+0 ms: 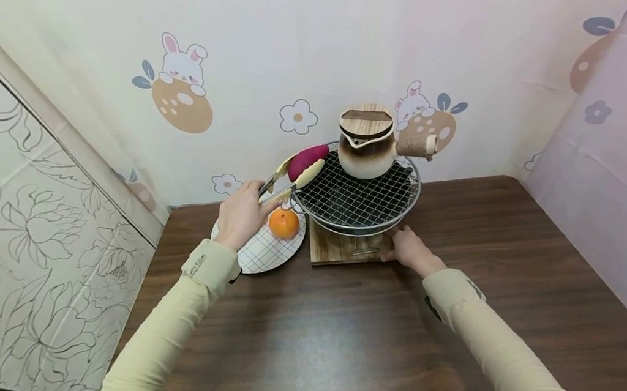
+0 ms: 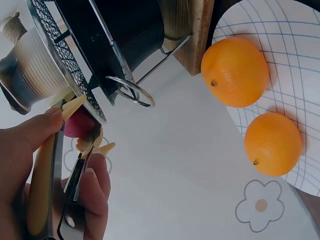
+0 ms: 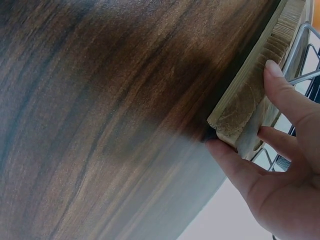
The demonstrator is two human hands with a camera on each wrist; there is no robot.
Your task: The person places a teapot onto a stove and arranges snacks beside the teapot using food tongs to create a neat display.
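Observation:
My left hand (image 1: 241,215) grips metal tongs (image 2: 46,185) with cream tips. Between the tips is a purple sweet potato (image 1: 306,162), held at the left rim of a round wire grill (image 1: 354,206). On the grill's far side stands a brown-and-cream teapot (image 1: 366,160) with a wooden lid and a rope-wrapped handle. Under the grill lies a wooden board (image 1: 337,251). My right hand (image 1: 411,251) holds the board's near right corner. In the right wrist view, its thumb (image 3: 280,82) presses the front edge and other fingers lie along the side.
A white checked plate (image 1: 257,258) sits left of the grill, below my left hand. It bears an orange (image 1: 283,224) and a second orange (image 2: 273,144). The dark wooden table (image 1: 324,337) meets a patterned cloth wall (image 1: 259,44) behind the grill.

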